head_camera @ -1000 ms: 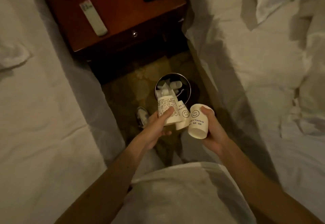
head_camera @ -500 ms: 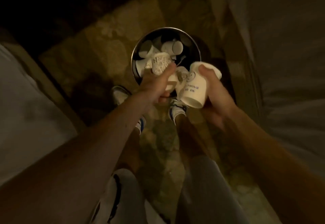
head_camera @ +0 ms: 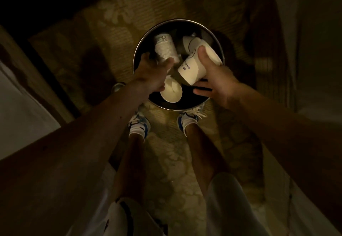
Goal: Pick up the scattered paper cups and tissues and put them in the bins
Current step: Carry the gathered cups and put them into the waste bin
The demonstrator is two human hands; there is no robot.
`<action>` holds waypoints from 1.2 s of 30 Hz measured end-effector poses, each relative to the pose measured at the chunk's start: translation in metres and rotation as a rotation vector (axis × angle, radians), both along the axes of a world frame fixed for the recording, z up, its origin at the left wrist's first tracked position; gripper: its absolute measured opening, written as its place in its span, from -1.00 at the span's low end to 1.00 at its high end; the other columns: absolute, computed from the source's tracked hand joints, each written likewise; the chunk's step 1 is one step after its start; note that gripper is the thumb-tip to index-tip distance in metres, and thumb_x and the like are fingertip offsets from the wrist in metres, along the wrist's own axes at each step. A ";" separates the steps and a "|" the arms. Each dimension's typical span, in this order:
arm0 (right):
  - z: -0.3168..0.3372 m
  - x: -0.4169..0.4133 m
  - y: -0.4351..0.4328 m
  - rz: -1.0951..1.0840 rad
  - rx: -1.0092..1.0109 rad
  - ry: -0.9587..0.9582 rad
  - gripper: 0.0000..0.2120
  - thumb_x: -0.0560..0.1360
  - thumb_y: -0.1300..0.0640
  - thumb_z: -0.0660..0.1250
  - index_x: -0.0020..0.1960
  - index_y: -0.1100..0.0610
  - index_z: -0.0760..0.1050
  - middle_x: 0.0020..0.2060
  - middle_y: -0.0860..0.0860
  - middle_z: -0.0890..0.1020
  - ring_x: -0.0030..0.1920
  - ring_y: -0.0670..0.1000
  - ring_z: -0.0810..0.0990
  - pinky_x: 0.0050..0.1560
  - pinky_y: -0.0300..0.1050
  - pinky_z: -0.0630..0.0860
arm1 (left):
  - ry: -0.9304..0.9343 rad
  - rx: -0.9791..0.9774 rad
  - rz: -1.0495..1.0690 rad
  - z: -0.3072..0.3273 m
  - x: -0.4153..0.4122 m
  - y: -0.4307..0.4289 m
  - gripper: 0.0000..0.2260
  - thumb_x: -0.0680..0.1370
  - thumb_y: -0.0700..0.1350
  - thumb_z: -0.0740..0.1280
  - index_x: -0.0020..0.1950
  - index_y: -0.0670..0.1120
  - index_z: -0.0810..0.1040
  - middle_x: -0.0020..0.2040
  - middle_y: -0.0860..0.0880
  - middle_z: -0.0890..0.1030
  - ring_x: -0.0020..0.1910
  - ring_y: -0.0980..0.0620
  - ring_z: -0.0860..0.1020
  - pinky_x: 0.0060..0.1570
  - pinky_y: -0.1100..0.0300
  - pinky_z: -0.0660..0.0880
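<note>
A round metal-rimmed bin (head_camera: 178,20) stands on the carpet right below me, with paper cups lying inside. My left hand (head_camera: 152,76) hovers over its left side with fingers spread and nothing held. A patterned cup (head_camera: 165,49) is just past its fingertips, and a cup with its mouth up (head_camera: 171,92) sits under its palm. My right hand (head_camera: 216,76) grips a white paper cup with blue lettering (head_camera: 193,68) over the bin's right side, thumb pressed on the cup's wall, cup tilted.
My two feet in white and blue sneakers (head_camera: 137,124) (head_camera: 188,119) stand just in front of the bin. White bed sides (head_camera: 20,102) (head_camera: 318,50) close in on the left and right. Patterned carpet (head_camera: 172,161) covers the narrow aisle. The light is dim.
I have bent down closer to the bin. My left hand has opened and its two cups have left it, over the bin. My right hand has carried its cup over the rim.
</note>
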State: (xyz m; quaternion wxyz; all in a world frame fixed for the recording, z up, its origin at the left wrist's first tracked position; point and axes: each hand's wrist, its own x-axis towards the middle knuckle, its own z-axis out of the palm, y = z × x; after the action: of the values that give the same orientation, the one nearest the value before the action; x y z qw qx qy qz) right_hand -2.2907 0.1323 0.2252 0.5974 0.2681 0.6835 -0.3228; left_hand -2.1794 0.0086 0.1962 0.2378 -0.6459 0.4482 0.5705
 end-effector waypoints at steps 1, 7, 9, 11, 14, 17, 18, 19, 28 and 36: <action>0.000 0.001 0.002 0.038 0.000 -0.003 -0.46 0.43 -0.34 0.34 0.22 0.00 0.39 0.05 0.04 0.62 0.00 0.04 0.66 -0.07 -0.03 0.64 | -0.008 -0.026 -0.026 0.001 0.001 0.001 -0.35 0.52 0.09 0.43 0.53 0.04 0.24 0.29 -0.07 0.50 0.12 -0.18 0.61 -0.33 0.11 0.65; 0.014 0.010 0.015 0.281 -0.054 0.066 -0.60 0.44 -0.15 0.45 0.17 0.00 0.45 0.01 -0.03 0.62 -0.05 -0.03 0.64 -0.18 -0.14 0.61 | 0.151 -0.169 -0.307 0.030 0.006 -0.002 -0.89 0.57 0.01 0.37 -0.06 -0.01 0.53 -0.09 -0.08 0.64 -0.07 -0.08 0.62 -0.07 0.08 0.59; 0.032 0.016 0.016 0.395 -0.044 0.204 -0.68 0.44 -0.05 0.47 0.12 -0.04 0.45 -0.03 -0.07 0.59 -0.04 -0.04 0.60 -0.11 -0.14 0.58 | 0.203 -0.228 -0.548 0.054 0.005 -0.015 -0.86 0.56 0.05 0.36 -0.12 0.03 0.51 -0.19 0.04 0.58 -0.17 0.10 0.55 -0.25 0.26 0.43; 0.056 0.021 0.015 0.516 -0.080 0.320 -0.75 0.44 -0.04 0.46 0.05 -0.10 0.45 -0.12 -0.15 0.54 -0.08 -0.13 0.55 -0.18 -0.24 0.49 | 0.242 -0.250 -0.765 0.080 0.003 -0.031 -0.84 0.56 0.09 0.35 -0.12 0.04 0.51 -0.20 0.05 0.57 -0.21 0.13 0.52 -0.27 0.23 0.39; 0.132 0.030 0.013 0.598 -0.147 0.478 -0.80 0.45 -0.12 0.40 -0.01 -0.15 0.42 -0.18 -0.14 0.57 -0.16 -0.12 0.55 -0.29 -0.20 0.39 | 0.380 -0.315 -1.113 0.157 -0.011 -0.061 -0.79 0.58 0.11 0.32 -0.20 0.05 0.45 -0.27 0.08 0.52 -0.26 0.12 0.49 -0.33 0.20 0.36; 0.226 0.046 0.006 0.619 -0.144 0.639 -0.78 0.49 -0.14 0.36 0.04 -0.09 0.43 -0.13 -0.06 0.59 -0.13 -0.02 0.55 -0.24 -0.12 0.38 | 0.525 -0.394 -1.474 0.259 -0.027 -0.089 -0.77 0.60 0.11 0.28 -0.20 0.05 0.41 -0.27 0.08 0.49 -0.27 0.11 0.48 -0.26 0.08 0.48; 0.261 0.053 0.002 0.595 -0.141 0.682 -0.78 0.50 -0.13 0.35 0.05 -0.06 0.43 -0.12 -0.05 0.59 -0.13 -0.02 0.55 -0.24 -0.12 0.38 | 0.565 -0.413 -1.583 0.299 -0.031 -0.097 -0.79 0.60 0.12 0.27 -0.18 0.06 0.42 -0.25 0.08 0.50 -0.25 0.10 0.49 -0.22 0.04 0.51; 0.298 0.062 -0.001 0.552 -0.137 0.728 -0.78 0.50 -0.11 0.35 0.05 -0.04 0.44 -0.12 -0.06 0.58 -0.14 -0.02 0.54 -0.24 -0.13 0.37 | 0.604 -0.429 -1.688 0.340 -0.033 -0.102 -0.80 0.60 0.13 0.27 -0.15 0.07 0.44 -0.23 0.08 0.51 -0.24 0.09 0.49 -0.20 0.02 0.52; 0.573 0.179 0.017 0.182 -0.177 1.091 -0.88 0.53 0.00 0.31 0.05 -0.03 0.47 -0.16 -0.14 0.54 -0.19 -0.16 0.49 -0.21 -0.21 0.34 | 0.879 -0.665 -2.208 0.637 0.004 -0.081 -0.85 0.60 0.07 0.23 -0.09 0.04 0.45 -0.20 0.12 0.45 -0.20 0.08 0.44 -0.23 0.11 0.36; 0.687 0.267 0.142 -0.139 0.026 1.466 -0.88 0.55 0.01 0.26 0.07 -0.01 0.45 -0.09 -0.16 0.51 -0.11 -0.19 0.50 -0.14 -0.18 0.51 | 1.341 -0.836 -2.314 0.800 0.031 0.053 -0.64 0.51 0.29 0.04 -0.08 0.13 0.52 -0.25 0.16 0.58 -0.29 0.20 0.55 -0.32 0.17 0.49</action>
State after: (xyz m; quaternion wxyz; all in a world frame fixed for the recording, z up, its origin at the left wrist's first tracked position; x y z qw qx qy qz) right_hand -2.0238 0.2745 0.9125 -0.0379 0.0334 0.8925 -0.4483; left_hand -2.1481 0.0618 0.9958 0.1030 0.4547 0.8814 0.0757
